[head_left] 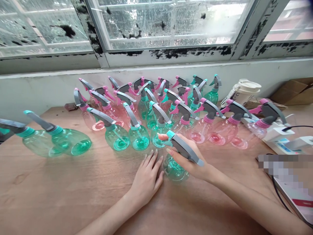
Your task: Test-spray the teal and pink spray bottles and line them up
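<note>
My right hand (193,160) is wrapped round the neck of a green spray bottle (176,169) with a grey and teal trigger head. That bottle is upright, close to the table's middle. Flat on the wooden table (97,195), just left of it, rests my left hand (149,178), fingers stretched out and holding nothing. Beyond my fingertips stand a green spray bottle (139,137) and another green one (117,138). Behind them several pink and green spray bottles crowd together, among them a pink one (223,132) on the right.
Two green spray bottles lean at the left, the nearer one (70,142) overlapping the other (36,142). At the right are a white power strip (276,137) with cables, a white lidded cup (244,89) and a brown paper bag (293,91). A windowed wall (146,71) borders the back.
</note>
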Motion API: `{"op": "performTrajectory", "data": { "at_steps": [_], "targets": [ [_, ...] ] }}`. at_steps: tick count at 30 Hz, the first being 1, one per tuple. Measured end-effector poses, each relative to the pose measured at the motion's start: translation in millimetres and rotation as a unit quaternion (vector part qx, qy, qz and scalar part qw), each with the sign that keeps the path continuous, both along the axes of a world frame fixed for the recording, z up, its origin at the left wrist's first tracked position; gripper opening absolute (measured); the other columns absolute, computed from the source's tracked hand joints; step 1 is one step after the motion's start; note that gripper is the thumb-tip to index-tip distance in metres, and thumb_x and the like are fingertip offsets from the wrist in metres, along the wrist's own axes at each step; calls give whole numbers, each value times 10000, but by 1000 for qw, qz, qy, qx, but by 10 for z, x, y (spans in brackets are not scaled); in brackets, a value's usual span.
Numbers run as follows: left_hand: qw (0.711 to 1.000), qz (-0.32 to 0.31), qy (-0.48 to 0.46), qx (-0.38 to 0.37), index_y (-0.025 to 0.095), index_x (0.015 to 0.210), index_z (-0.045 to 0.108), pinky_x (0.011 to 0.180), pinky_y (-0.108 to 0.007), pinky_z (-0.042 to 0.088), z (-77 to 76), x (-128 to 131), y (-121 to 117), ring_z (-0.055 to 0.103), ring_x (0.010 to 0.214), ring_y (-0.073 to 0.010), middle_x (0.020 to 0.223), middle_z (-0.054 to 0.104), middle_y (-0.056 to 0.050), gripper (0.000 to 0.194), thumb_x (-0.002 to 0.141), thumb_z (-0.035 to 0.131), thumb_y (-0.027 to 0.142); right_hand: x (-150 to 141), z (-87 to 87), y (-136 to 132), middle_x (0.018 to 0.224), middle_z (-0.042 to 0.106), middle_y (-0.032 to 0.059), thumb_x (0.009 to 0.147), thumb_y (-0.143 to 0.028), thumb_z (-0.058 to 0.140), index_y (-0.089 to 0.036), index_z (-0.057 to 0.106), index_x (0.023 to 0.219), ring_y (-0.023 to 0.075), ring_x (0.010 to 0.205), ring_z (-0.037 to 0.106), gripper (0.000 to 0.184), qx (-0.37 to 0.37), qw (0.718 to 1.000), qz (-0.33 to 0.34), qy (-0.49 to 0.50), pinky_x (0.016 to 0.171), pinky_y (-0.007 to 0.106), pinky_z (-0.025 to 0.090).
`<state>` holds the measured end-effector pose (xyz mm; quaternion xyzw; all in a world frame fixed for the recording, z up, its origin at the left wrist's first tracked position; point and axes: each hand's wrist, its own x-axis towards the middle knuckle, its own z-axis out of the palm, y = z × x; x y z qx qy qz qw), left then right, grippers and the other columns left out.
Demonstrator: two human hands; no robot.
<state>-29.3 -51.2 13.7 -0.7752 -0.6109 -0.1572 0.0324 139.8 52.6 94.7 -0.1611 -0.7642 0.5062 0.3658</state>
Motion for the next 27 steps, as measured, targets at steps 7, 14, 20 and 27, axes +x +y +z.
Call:
{"op": "performTrajectory", "data": {
  "at_steps": [7,14,20,27],
  "targets": [
    [1000,0,7,0,124,1316,531,1077,-548,416,6,7,18,438,1356,-342,1431,507,-181,388,946,473,223,-25,46,-9,731,535,-36,887,-228,619,-187,573,891,82,575,463,62,52,997,-50,18,576,224,407],
    [1000,-6,11,-3,97,1304,540,1062,-558,430,20,2,13,432,1357,-357,1439,489,-206,379,953,468,219,-32,41,-15,722,505,-28,912,-248,584,-181,582,912,95,595,454,67,61,997,-49,13,557,233,375],
    [1000,-2,11,-9,104,1280,556,1089,-549,406,36,16,12,423,1367,-350,1440,493,-195,358,947,474,206,-28,-48,-37,665,371,-54,923,-232,555,-184,568,947,81,531,287,55,44,998,-52,11,468,231,252],
    [1000,-5,10,-6,87,1321,527,1079,-552,415,20,9,13,418,1369,-357,1444,484,-210,397,951,471,218,-27,-85,-44,655,318,-61,918,-206,547,-189,560,1003,88,530,250,88,52,996,-65,18,465,233,263]
  ]
}}
